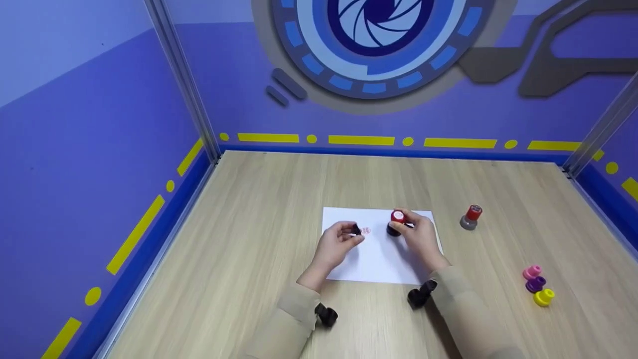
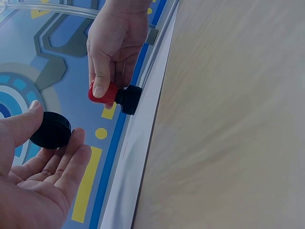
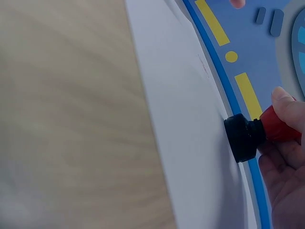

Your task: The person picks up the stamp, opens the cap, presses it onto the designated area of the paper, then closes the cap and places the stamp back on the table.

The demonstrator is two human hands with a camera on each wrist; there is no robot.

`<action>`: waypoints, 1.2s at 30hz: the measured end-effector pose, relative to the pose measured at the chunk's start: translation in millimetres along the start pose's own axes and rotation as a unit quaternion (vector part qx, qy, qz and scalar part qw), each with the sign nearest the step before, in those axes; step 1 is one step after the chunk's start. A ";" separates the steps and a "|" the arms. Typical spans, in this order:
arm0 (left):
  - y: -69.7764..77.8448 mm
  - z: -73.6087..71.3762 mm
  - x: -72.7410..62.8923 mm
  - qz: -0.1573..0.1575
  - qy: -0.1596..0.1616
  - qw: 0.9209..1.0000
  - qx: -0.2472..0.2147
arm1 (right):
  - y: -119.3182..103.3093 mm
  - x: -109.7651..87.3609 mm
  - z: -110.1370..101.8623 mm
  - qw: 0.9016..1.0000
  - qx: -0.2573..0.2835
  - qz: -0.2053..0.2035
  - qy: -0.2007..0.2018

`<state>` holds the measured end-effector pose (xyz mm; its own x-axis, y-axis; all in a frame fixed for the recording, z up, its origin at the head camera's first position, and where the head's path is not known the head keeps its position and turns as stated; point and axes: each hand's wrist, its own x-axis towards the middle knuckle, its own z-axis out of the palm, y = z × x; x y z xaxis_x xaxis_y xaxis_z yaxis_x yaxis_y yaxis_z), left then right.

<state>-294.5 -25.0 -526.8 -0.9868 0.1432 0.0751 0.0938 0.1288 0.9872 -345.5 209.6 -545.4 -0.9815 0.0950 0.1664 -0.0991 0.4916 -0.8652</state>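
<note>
My right hand (image 1: 421, 237) grips a stamp (image 2: 128, 99) by its red handle, thumb on one side. The stamp stands upright, its black base (image 3: 240, 137) down at the white paper (image 1: 369, 262), on the sheet's right half. Over the left half, my left hand (image 1: 333, 247) pinches a round black cap (image 2: 51, 130) between thumb and fingers, raised above the sheet. A small red stamped mark (image 1: 366, 231) shows on the paper just right of the cap.
A second stamp, red with a grey base (image 1: 469, 219), stands right of the paper. Farther right and nearer sit small pink (image 1: 533, 271), purple (image 1: 536, 284) and yellow (image 1: 544, 297) stepped pieces. Purple-blue panels (image 1: 239, 89) wall the wooden table (image 1: 259, 199) at the back and sides.
</note>
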 end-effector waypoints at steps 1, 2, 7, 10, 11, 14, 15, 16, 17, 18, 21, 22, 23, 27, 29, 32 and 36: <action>0.6 0.0 -0.3 -0.003 0.001 1.000 0.001 | -0.3 -0.2 -0.2 1.000 0.000 0.001 0.000; 0.6 0.0 -0.1 -0.005 0.001 1.000 0.002 | -0.4 -0.1 -0.2 1.000 -0.001 0.002 -0.001; 1.2 0.1 -0.6 -0.007 -0.001 1.000 0.002 | -0.1 0.3 0.3 1.000 0.001 -0.003 0.004; 0.3 0.3 -0.6 0.000 -0.002 1.000 0.001 | 0.9 0.4 0.9 1.000 0.004 -0.013 0.010; 0.5 0.4 -0.6 0.002 -0.001 1.000 -0.001 | 1.1 0.3 1.0 1.000 0.007 -0.016 0.012; 0.1 1.0 -0.6 0.000 0.003 1.000 0.001 | 1.2 -0.1 0.9 1.000 0.007 -0.018 0.012; 0.4 1.0 -0.8 -0.001 0.004 1.000 0.001 | 1.0 -0.4 0.9 1.000 0.007 -0.017 0.011; 0.5 1.1 -1.0 -0.001 0.003 1.000 0.000 | 1.0 -0.5 0.9 1.000 0.007 -0.016 0.011; 0.5 1.0 -1.0 -0.002 0.003 1.000 -0.001 | 1.1 -0.5 0.9 1.000 0.006 -0.015 0.010; 0.1 1.0 -0.9 -0.002 0.004 1.000 -0.001 | 1.3 -0.5 0.8 1.000 0.005 -0.014 0.009; 0.2 0.8 -1.3 -0.002 0.003 1.000 0.000 | 1.8 -0.9 0.5 1.000 0.002 -0.008 0.006; 0.3 0.8 -1.3 -0.001 0.004 1.000 0.001 | 2.0 -0.9 0.4 1.000 0.002 -0.005 0.004; 0.4 0.7 -1.5 -0.002 0.004 1.000 0.002 | 2.0 -1.3 0.2 1.000 0.002 -0.005 0.002; 0.2 0.2 -1.6 -0.002 0.003 1.000 0.008 | 1.4 -2.4 0.0 1.000 0.002 0.003 -0.004; 0.3 0.0 -1.6 -0.005 0.002 1.000 0.008 | 1.2 -2.5 0.5 1.000 0.002 0.004 -0.005; 0.8 -0.5 -1.0 -0.009 0.000 1.000 0.007 | 0.4 -2.1 0.8 1.000 0.001 0.005 -0.002; 1.1 -1.2 -0.2 -0.007 -0.002 1.000 0.011 | -2.3 -0.7 0.7 1.000 0.005 0.001 0.000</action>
<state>-294.4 -26.0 -525.5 -0.9875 0.1450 0.0612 0.0833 0.1515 0.9849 -344.7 207.8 -543.9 -0.9817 0.0950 0.1648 -0.0992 0.4834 -0.8698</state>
